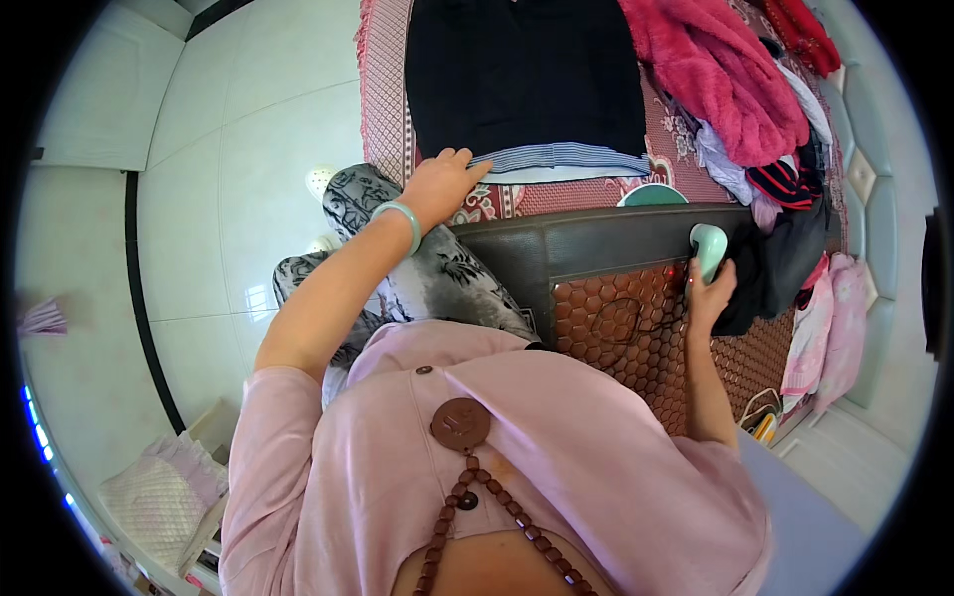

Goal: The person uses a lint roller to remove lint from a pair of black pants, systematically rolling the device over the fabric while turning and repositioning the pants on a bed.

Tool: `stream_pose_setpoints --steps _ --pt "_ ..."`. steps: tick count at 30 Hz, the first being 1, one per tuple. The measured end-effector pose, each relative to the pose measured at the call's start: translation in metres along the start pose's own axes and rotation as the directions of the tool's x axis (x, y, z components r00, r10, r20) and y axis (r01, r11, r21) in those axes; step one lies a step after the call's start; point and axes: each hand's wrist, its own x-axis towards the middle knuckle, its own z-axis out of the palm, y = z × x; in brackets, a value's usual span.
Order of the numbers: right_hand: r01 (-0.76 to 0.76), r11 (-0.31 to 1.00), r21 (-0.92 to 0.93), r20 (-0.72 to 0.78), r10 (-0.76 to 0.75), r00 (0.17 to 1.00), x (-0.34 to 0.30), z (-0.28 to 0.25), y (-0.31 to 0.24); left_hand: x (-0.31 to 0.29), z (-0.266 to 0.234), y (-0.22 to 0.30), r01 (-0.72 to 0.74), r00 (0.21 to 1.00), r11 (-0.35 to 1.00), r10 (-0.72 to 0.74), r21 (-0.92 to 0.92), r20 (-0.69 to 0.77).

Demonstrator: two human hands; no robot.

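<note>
A black garment lies spread in front of me, with a blue-and-white striped hem along its near edge. My left hand rests at the near left corner of that hem, fingers stretched onto the cloth. A pale green bangle circles the left wrist. Off to the right, my right hand is wrapped round a mint-green handheld device with a rounded head. It is held over the dark mat border, apart from the black garment. The device's underside is hidden.
A patterned red cover lies under the garment. Pink fluffy cloth and other clothes are heaped at the right. A green rounded object shows by the brown honeycomb mat, where a thin dark cord lies. White floor tiles are at the left.
</note>
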Motion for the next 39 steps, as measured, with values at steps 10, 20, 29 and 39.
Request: stream_pose_setpoints --steps 10,20,29,39 --pt "-0.050 0.960 0.274 -0.050 0.066 0.997 0.024 0.010 -0.031 -0.020 0.003 -0.002 0.014 0.996 1.000 -0.012 -0.023 0.088" --pt "0.355 0.894 0.273 0.022 -0.375 0.927 0.091 0.096 -0.200 -0.019 0.006 -0.003 0.021 0.998 0.999 -0.019 -0.038 0.063" --pt "0.344 0.875 0.341 0.106 -0.399 0.911 0.050 0.114 -0.290 -0.020 0.001 -0.003 0.046 0.994 0.997 -0.040 -0.059 0.101" --pt "0.543 0.763 0.351 0.154 -0.619 0.770 0.052 0.113 -0.301 -0.021 -0.002 -0.003 0.066 0.995 0.993 -0.058 -0.095 0.079"
